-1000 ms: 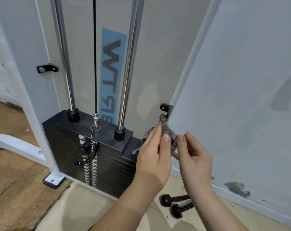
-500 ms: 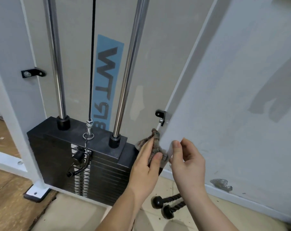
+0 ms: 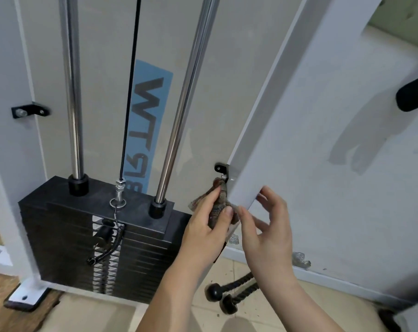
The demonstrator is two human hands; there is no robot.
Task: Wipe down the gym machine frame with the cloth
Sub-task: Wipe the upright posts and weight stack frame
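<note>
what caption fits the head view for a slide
Left hand and right hand hold a mottled cloth against the edge of the white frame upright, beside the black weight stack.

Pale wall (image 3: 347,188), perhaps tiled floor (image 3: 88,315)

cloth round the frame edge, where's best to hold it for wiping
Take its two ends, one from each side of the frame edge: the cloth wraps that narrow edge, so left hand pinches the left end, right hand the right.
</note>
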